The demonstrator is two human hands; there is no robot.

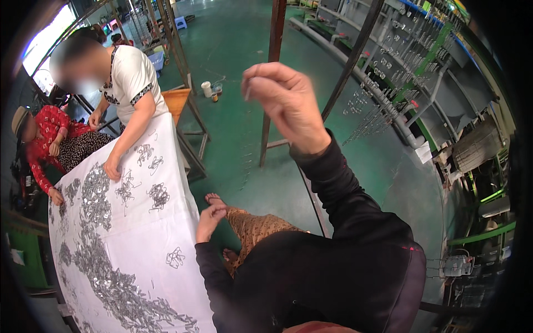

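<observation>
My right hand [286, 102] is raised high in front of me, thumb and fingers pinched together. What it grips, if anything, is too small to make out. Below its fingertips a faint, thin strand of wire links [246, 158] shows against the green floor; I cannot tell whether it is joined to the hand. My left hand [209, 223] is low beside the right edge of the white-covered table [139, 233], its fingers closed on something I cannot make out. Wire hooks lie in small heaps [159, 196] on the cloth, and a smaller cluster of hooks [175, 257] is nearest my left hand.
A long pile of small shiny metal pieces [102, 266] runs down the table. Two people work at its far left; one co-worker's hand [112, 167] touches the pile. Rusty metal posts [273, 50] stand ahead. Racks of hanging metal parts [411, 55] line the right.
</observation>
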